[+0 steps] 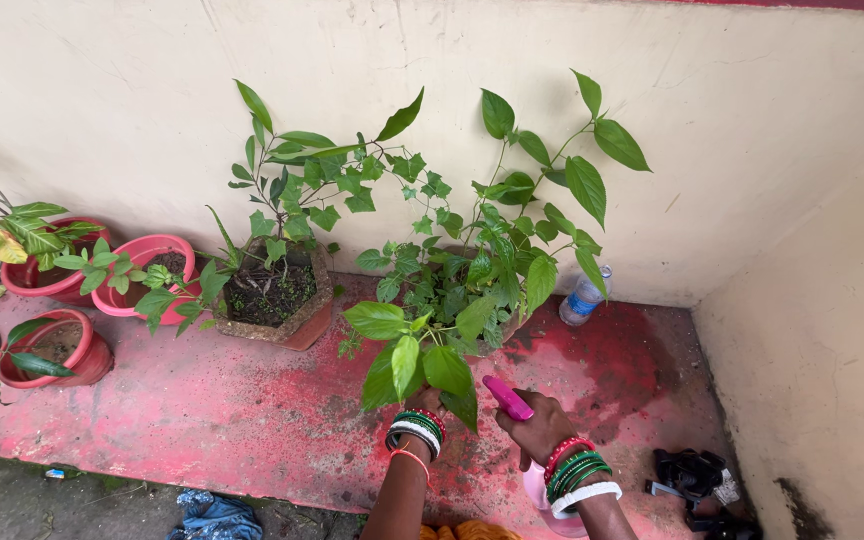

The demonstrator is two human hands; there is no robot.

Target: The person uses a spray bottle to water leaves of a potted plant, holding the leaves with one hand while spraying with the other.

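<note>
1. My right hand [542, 425] is closed in a grip around a pink spray bottle [509, 400]; I see its pink head poking out above my fingers and a paler bit of its body below my wrist.
2. The bottle sits low in the middle of my view, just in front of the leafy plant [462, 290], its nozzle pointing up and left toward the leaves.
3. My left hand [426, 402] reaches in under the plant's lowest big leaves, which hide the fingers, so I cannot tell whether that grip is open or closed on anything.
4. Both wrists carry red, green and white bangles [577, 468].
5. The plant stands on a red-stained ledge [202, 410] against a cream wall [752, 130].
6. Just left of it is a hexagonal pot [287, 320] with dark soil and a thin sapling.
7. Farther left I see three red pots: one [152, 250] beside the hexagonal pot, one [37, 280] behind it, one [82, 350] nearer to me.
8. A clear plastic bottle [584, 296] leans at the wall just right of the plant.
9. Black sandals [697, 478] lie at the right corner, and a blue cloth [214, 517] lies on the ground below the ledge.
</note>
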